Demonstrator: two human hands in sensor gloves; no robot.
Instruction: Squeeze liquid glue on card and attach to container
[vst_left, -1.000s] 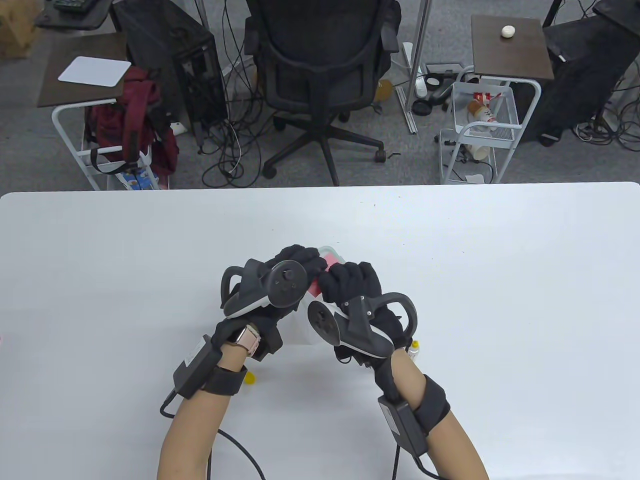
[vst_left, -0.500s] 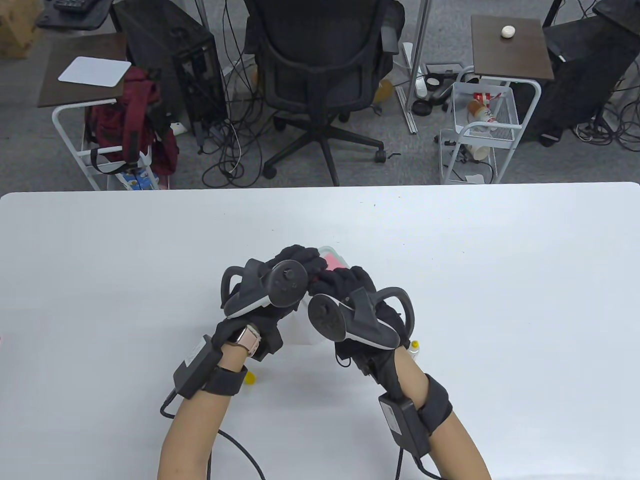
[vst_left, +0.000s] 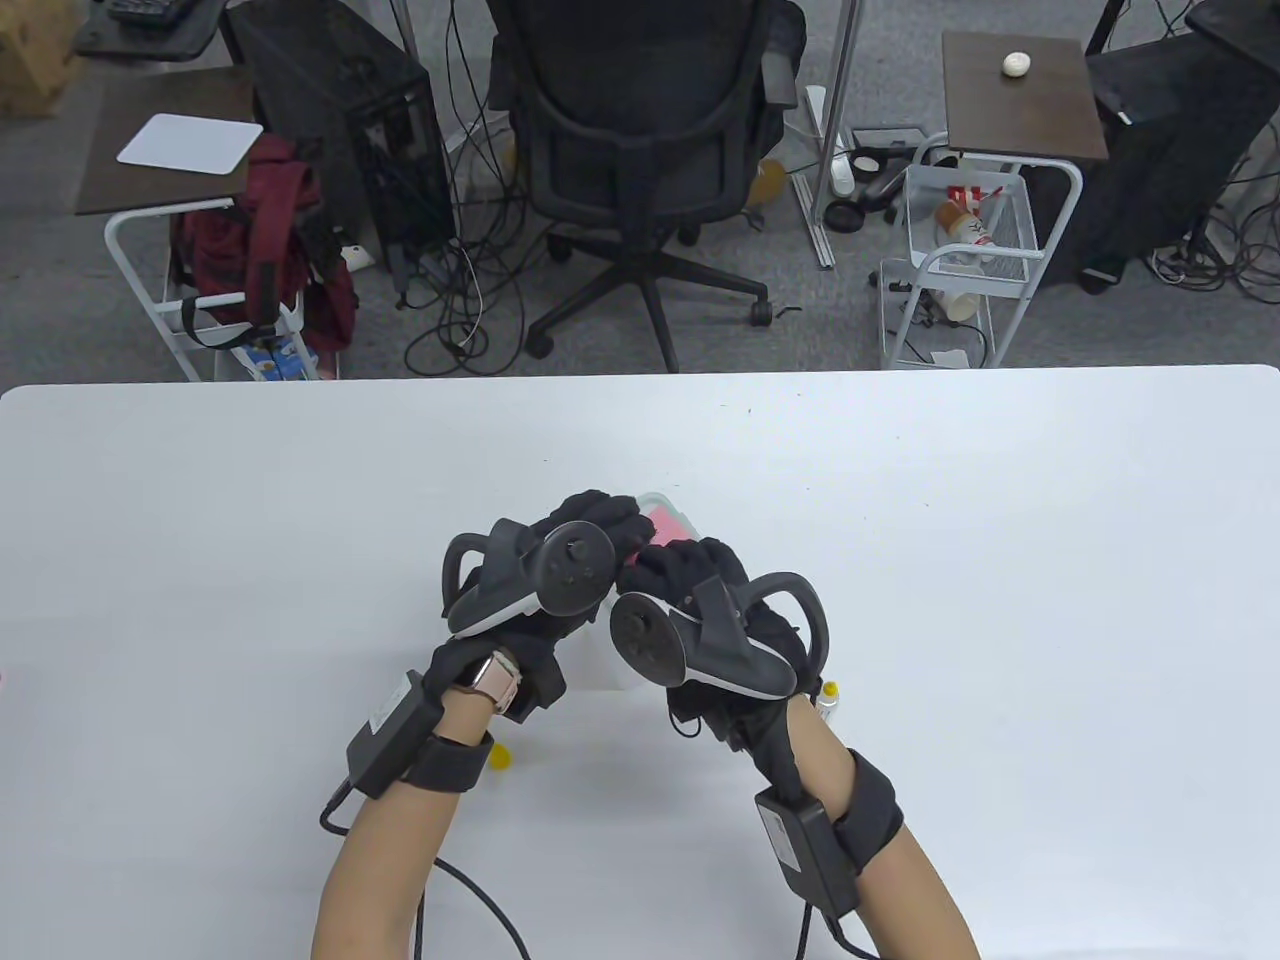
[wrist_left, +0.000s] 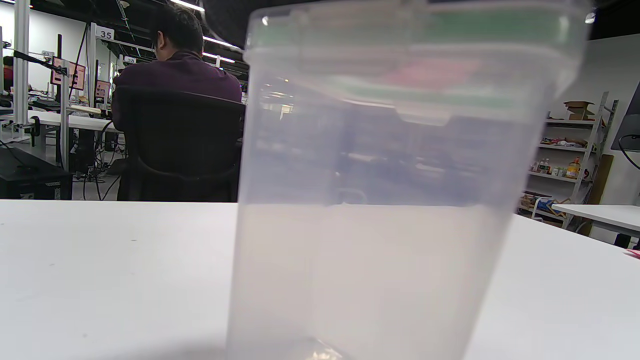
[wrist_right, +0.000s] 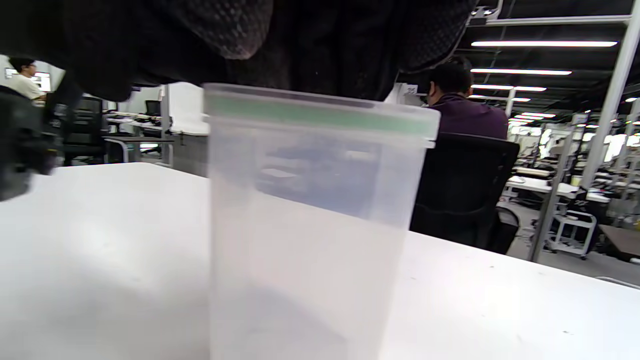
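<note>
A translucent plastic container (vst_left: 600, 665) with a green-sealed lid stands upright mid-table; it fills the left wrist view (wrist_left: 380, 200) and the right wrist view (wrist_right: 305, 225). A pink card (vst_left: 664, 522) lies on its lid, mostly covered by the hands. My left hand (vst_left: 590, 522) lies over the lid's left side and holds the container's top. My right hand (vst_left: 685, 568) rests on the lid with its fingers (wrist_right: 320, 45) pressing down on the card. A small glue bottle (vst_left: 827, 700) with a yellow tip stands just behind my right wrist.
A small yellow cap (vst_left: 500, 757) lies on the white table (vst_left: 1000, 560) beside my left forearm. Glove cables trail off the near edge. An office chair (vst_left: 640, 150) and carts stand on the floor beyond the far edge.
My right hand has slid a little left toward my left hand, covering more of the pink card. The left hand and the container have not moved.
</note>
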